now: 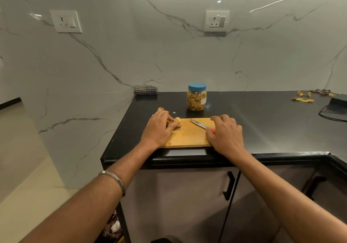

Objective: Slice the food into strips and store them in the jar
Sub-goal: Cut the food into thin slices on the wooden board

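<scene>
Left hand [158, 128] fingers pinch the knobbly tan food piece [177, 122] on the wooden chopping board [187, 136]; right hand [226, 133], at three o'clock, grips the red-handled steel knife [200, 124].

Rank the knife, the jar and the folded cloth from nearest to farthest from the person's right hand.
From the right hand:
1. Knife: held in that hand, blade lying over the cutting board.
2. Jar: blue-lidded, behind the board, slightly left of the hand.
3. Folded cloth: checked, far back left against the wall.
</scene>
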